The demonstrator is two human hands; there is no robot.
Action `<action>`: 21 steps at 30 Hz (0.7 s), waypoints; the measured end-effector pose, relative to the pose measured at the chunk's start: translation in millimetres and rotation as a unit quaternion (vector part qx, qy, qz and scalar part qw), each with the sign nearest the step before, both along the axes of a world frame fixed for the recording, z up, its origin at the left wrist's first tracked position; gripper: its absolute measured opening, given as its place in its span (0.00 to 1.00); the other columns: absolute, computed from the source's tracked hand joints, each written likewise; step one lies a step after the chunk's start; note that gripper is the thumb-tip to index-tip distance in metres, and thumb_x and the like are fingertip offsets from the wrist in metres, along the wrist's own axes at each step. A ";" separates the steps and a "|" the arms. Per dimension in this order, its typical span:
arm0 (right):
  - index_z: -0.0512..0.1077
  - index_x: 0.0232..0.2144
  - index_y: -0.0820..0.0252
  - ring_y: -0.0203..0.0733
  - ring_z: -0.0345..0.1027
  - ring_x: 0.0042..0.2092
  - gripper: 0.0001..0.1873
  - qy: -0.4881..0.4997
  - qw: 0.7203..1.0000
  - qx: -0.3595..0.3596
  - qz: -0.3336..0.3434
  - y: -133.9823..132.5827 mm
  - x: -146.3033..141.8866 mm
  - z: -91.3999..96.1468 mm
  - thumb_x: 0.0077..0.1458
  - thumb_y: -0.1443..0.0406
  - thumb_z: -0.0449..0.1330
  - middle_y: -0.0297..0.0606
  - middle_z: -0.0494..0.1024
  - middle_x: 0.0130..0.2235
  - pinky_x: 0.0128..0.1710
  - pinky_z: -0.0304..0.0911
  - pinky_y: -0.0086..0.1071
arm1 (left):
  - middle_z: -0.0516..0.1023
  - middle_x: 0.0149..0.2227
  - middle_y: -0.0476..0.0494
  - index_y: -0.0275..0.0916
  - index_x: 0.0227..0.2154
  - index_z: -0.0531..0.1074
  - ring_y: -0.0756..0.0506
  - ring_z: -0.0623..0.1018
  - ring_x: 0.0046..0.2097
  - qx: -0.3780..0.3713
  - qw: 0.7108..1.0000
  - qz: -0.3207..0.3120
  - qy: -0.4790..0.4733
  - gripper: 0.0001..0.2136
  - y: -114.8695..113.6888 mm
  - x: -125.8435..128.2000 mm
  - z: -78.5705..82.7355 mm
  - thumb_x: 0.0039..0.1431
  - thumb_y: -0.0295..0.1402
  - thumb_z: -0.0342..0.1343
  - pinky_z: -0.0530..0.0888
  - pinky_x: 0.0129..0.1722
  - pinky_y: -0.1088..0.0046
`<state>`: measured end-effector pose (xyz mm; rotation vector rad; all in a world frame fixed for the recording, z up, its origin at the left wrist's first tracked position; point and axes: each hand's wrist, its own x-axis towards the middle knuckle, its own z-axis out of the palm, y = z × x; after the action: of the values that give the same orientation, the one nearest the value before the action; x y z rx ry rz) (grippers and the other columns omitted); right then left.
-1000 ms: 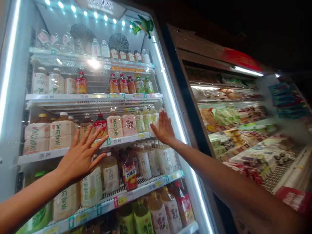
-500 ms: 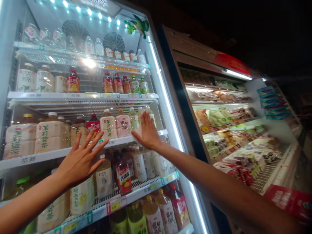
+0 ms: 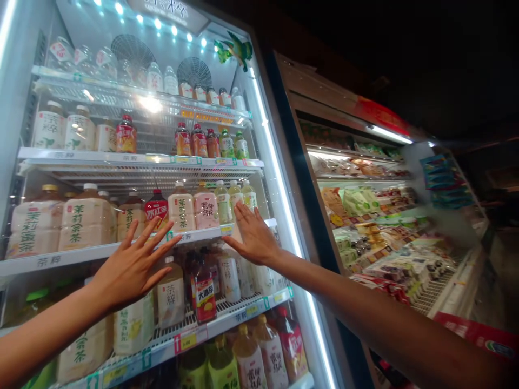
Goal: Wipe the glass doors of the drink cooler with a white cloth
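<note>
A lit drinks fridge with a glass door (image 3: 121,178) fills the left of the view. My left hand (image 3: 132,267) lies flat on the glass with fingers spread, in front of a shelf edge and pale tea bottles. My right hand (image 3: 253,235) is also flat on the glass with fingers apart, over small bottles (image 3: 227,200) on the middle shelf. Neither hand holds anything. A red-labelled bottle (image 3: 204,292) stands behind the glass between the two hands.
The fridge's white lit frame (image 3: 279,183) runs down the right of the door. To the right stands an open chilled display (image 3: 385,227) with packaged food on several shelves. A red box edge (image 3: 482,335) shows at lower right. The surroundings are dark.
My right hand has slid left and slightly down across the glass, away from the fridge's lit frame. My left hand has stayed almost where it was.
</note>
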<state>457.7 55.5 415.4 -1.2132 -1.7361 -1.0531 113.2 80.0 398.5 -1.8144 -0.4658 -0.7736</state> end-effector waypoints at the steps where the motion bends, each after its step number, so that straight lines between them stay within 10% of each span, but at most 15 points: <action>1: 0.32 0.75 0.64 0.55 0.38 0.76 0.56 -0.004 1.000 0.004 0.000 -0.1 -1.1 -1.5 0.62 0.32 0.39 0.52 0.47 0.75 0.75 0.38 0.58 | 0.53 0.75 0.47 0.56 0.71 0.53 0.34 0.53 0.75 -0.003 1.000 0.000 0.000 0.35 0.0 -0.5 -0.3 0.64 0.58 0.49 0.44 0.75 0.42; 8: 0.23 0.74 0.70 0.58 0.37 0.76 0.58 0.063 0.995 -0.021 -0.077 -0.4 -13.3 1.6 0.63 0.34 0.38 0.54 0.44 0.76 0.75 0.41 0.57 | 0.53 0.75 0.48 0.58 0.71 0.53 0.34 0.52 0.75 -0.006 1.000 -0.011 -0.009 0.34 -4.0 -6.5 -4.0 0.64 0.58 0.50 0.43 0.75 0.42; 15: 0.38 0.74 0.72 0.60 0.39 0.76 0.57 0.117 0.991 -0.047 -0.040 -3.1 -0.6 20.6 0.63 0.33 0.38 0.59 0.46 0.75 0.75 0.39 0.58 | 0.53 0.75 0.49 0.61 0.71 0.52 0.34 0.53 0.75 0.005 1.000 0.000 0.000 0.35 -8.8 -29.5 -5.5 0.63 0.58 0.52 0.44 0.75 0.42; 18: 0.29 0.73 0.77 0.64 0.32 0.76 0.60 0.129 0.990 -0.034 -0.042 5.7 -25.9 -8.7 0.63 0.34 0.40 0.65 0.37 0.75 0.73 0.42 0.62 | 0.54 0.74 0.49 0.61 0.71 0.53 0.34 0.53 0.75 0.007 1.000 0.008 -0.007 0.35 -12.6 -38.6 -8.0 0.63 0.58 0.52 0.44 0.75 0.42; 21: 0.22 0.73 0.71 0.62 0.25 0.77 0.65 -0.064 0.997 -0.013 0.043 17.5 -50.3 -70.1 0.59 0.32 0.47 0.60 0.31 0.76 0.73 0.42 0.62 | 0.54 0.74 0.50 0.62 0.70 0.54 0.34 0.54 0.75 0.012 1.000 0.013 -0.011 0.34 -15.3 -50.8 -11.4 0.63 0.58 0.52 0.45 0.75 0.42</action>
<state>407.4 73.1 345.4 -1.0964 -1.8887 -1.0810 62.4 64.6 387.0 -1.7748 -0.4924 -0.7787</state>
